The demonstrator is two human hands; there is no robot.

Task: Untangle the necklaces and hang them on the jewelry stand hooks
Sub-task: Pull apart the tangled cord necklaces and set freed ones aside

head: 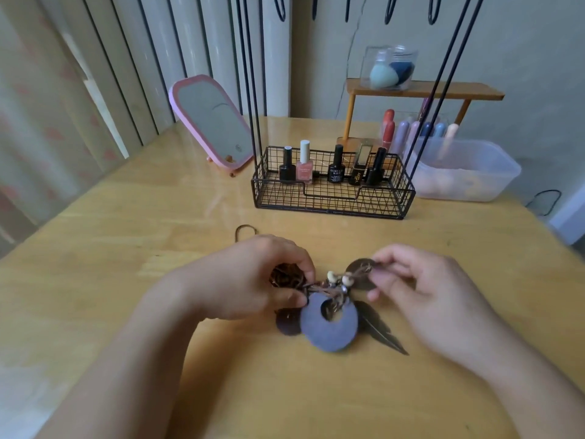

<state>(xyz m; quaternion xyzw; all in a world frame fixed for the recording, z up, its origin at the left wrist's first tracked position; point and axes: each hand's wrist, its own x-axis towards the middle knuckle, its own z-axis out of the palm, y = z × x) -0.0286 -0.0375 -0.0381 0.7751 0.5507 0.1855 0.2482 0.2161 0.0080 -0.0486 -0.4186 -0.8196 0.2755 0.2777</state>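
Two hands work at a knot of necklaces [329, 299] on the near middle of the wooden table [158, 217]. The left hand [250, 280] curls its fingers around a brown woven ball and the cords. The right hand [424, 289] pinches a cord beside a dark round disc [361, 275]. A big purple ring [329, 327] and a dark feather [380, 327] lie on the table between the hands. A loop of cord [246, 231] pokes out behind the left hand; it may belong to the same knot. Farther back stands the black wire jewelry stand [332, 194] with little bottles [336, 166] in its basket. A pink mirror [212, 122] leans at far left.
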